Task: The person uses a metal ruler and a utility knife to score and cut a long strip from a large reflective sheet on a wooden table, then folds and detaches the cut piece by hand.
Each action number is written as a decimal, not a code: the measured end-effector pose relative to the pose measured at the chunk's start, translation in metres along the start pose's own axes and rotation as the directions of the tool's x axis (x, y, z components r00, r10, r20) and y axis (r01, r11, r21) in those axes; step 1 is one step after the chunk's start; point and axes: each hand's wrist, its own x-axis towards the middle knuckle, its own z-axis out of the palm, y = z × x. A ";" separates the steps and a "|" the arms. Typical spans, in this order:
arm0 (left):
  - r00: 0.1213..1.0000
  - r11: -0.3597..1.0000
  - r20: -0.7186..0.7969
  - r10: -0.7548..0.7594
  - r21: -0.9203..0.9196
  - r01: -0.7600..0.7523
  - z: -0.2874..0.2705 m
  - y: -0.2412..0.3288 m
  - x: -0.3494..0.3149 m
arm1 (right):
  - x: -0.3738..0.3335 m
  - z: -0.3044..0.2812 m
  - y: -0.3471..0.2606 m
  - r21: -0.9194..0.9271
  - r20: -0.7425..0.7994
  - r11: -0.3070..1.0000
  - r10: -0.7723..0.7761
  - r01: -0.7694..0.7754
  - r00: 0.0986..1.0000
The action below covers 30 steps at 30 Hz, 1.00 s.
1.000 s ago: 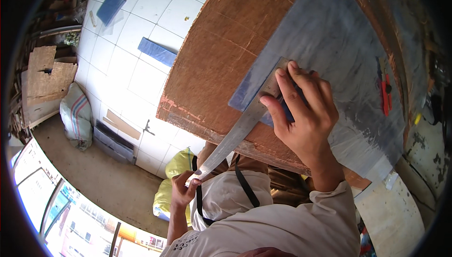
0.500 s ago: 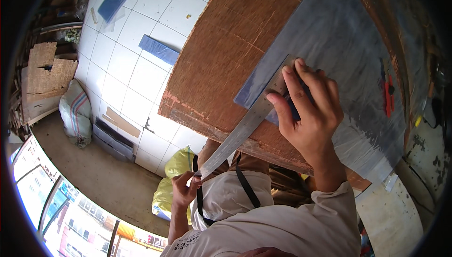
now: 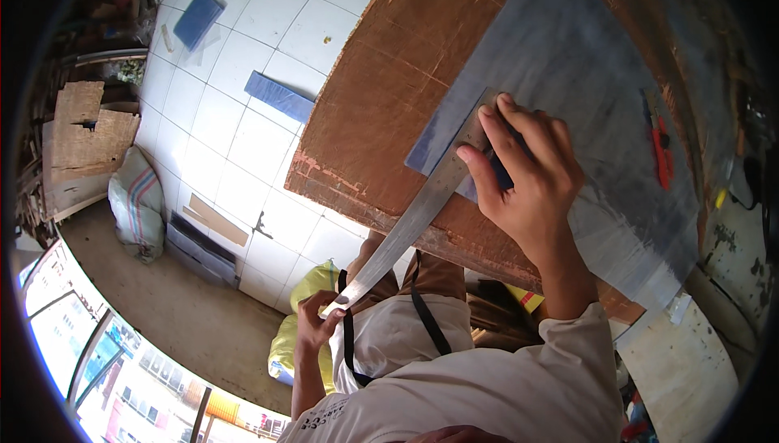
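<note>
- Right hand [image 3: 531, 179]: fingers spread, thumb and two fingertips bearing down on the far part of a steel ruler [image 3: 418, 209], above the wooden board [image 3: 365, 135]. Contact at several points is judged to hold it flat and check pivoting.
- Left hand [image 3: 316, 321]: narrowed in a pinch on the ruler's near end, off the board's near edge, close to the person's body. Judged purpose – supporting and aligning the overhanging length.
- Ruler: partly over the board, partly projecting past its near edge. Long axis diagonal; far end points away from the person and rightward, near end back toward the left hand. It runs roughly parallel to the left edge of the blue sheet [image 3: 560, 62] beneath it.
- Blue sheet: lying flat on the board, covering much of its right side; a left strip of the board is bare.
- Red-handled tool [image 3: 661, 151]: on the sheet, toward the board's right edge – apparently set clear of the hands.
- Blue strip [image 3: 278, 96]: on the tiled floor [image 3: 247, 135], left of the board.
</note>
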 end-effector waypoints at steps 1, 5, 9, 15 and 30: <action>1.000 1.000 0.023 -0.005 -0.006 0.005 -0.001 -0.005 -0.001 | 0.000 0.000 -0.001 -0.006 -0.011 1.000 -0.008 0.008 1.000; 0.989 0.993 0.088 -0.116 -0.026 0.119 -0.007 -0.015 -0.012 | -0.001 0.001 -0.004 -0.011 -0.063 1.000 0.021 -0.021 0.998; 0.980 0.977 0.120 -0.162 -0.123 0.176 -0.004 -0.032 -0.028 | -0.002 0.000 -0.009 -0.014 -0.106 0.998 0.059 -0.061 0.993; 0.984 0.960 0.103 -0.145 -0.226 0.165 -0.006 -0.068 -0.042 | 0.000 -0.006 -0.021 0.021 -0.159 0.992 0.130 -0.128 0.979; 0.990 0.980 -0.052 -0.131 -0.157 0.122 0.002 -0.034 -0.057 | -0.010 -0.014 -0.020 0.190 -0.325 0.977 0.157 -0.098 0.933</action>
